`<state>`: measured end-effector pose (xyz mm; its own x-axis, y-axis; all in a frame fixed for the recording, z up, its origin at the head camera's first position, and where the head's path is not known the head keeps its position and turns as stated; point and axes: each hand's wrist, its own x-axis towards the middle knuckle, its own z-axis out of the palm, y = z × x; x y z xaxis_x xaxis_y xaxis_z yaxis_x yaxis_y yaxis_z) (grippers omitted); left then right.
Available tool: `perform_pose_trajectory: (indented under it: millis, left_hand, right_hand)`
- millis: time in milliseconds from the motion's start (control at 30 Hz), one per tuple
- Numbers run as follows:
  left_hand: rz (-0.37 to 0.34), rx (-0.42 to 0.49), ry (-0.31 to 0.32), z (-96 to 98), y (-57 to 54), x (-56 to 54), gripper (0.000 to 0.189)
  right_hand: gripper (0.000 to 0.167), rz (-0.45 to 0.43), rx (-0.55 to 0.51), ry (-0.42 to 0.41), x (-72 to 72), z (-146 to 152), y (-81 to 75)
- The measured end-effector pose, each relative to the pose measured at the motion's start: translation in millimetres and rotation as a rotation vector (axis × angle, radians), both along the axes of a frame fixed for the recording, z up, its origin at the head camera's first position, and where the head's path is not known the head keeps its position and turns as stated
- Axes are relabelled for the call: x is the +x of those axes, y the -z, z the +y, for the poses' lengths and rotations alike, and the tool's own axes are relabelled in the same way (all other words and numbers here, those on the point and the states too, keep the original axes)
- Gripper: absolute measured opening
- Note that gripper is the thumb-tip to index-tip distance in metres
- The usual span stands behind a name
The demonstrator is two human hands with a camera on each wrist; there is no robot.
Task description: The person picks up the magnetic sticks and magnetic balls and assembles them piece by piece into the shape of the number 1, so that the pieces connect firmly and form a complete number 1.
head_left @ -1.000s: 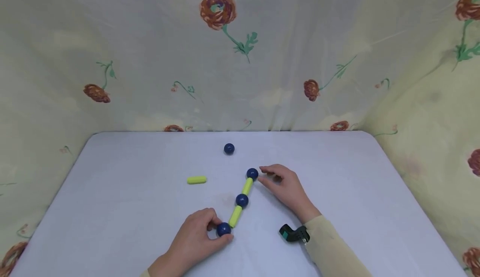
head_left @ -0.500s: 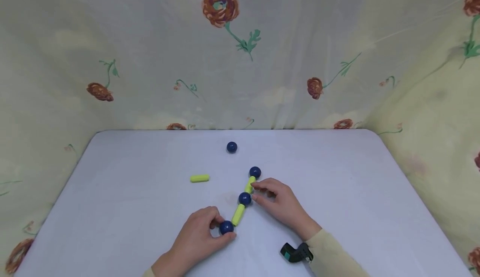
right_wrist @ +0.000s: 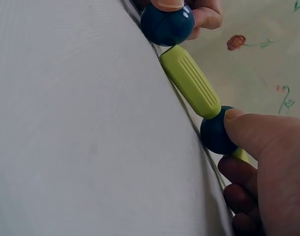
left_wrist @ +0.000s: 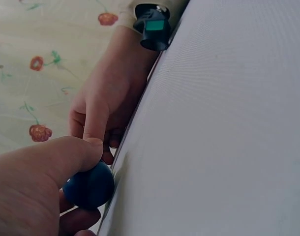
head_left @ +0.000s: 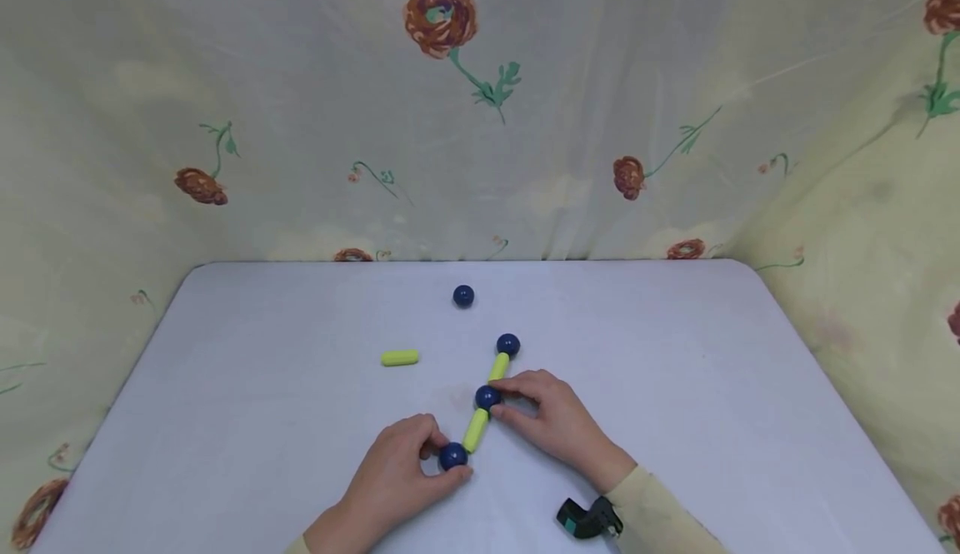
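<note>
A chain of blue balls and yellow-green rods slants across the white table in the head view. My left hand (head_left: 397,466) pinches the nearest blue ball (head_left: 453,456) between thumb and fingers. The middle blue ball (head_left: 487,397) is pinched by my right hand (head_left: 558,422). Between these two balls lies a ribbed yellow-green rod (right_wrist: 192,82), its ends at or very near both balls. Another yellow-green rod (head_left: 498,367) runs from the middle ball to the far blue ball (head_left: 508,344). In the left wrist view, thumb and fingers wrap the nearest ball (left_wrist: 89,187).
A loose blue ball (head_left: 463,296) sits near the back of the table (head_left: 675,354). Left of the chain lies a loose yellow-green rod (head_left: 400,357). A black wrist device (head_left: 589,519) is at my right sleeve. Flowered curtains (head_left: 315,104) stand behind and beside the table.
My right hand has moved from beside the far ball down along the chain to the middle ball and now pinches it. My left hand stays on the nearest ball.
</note>
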<state>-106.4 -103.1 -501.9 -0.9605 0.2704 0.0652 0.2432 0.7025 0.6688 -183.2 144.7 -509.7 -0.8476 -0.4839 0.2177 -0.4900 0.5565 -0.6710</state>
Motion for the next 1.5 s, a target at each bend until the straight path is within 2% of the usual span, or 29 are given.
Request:
perform_pose_trajectory:
  millis: [533,1500]
  left_hand:
    - [0.081,-0.007,0.002,0.2,2.8,2.0,0.035]
    - [0.091,-0.008,-0.01,4.2,1.0,3.7,0.034]
  right_hand:
    - [0.032,0.05,0.024,0.039,0.5,-1.5,2.1]
    - [0.034,0.068,0.032,0.026,-0.3,-0.8,4.0]
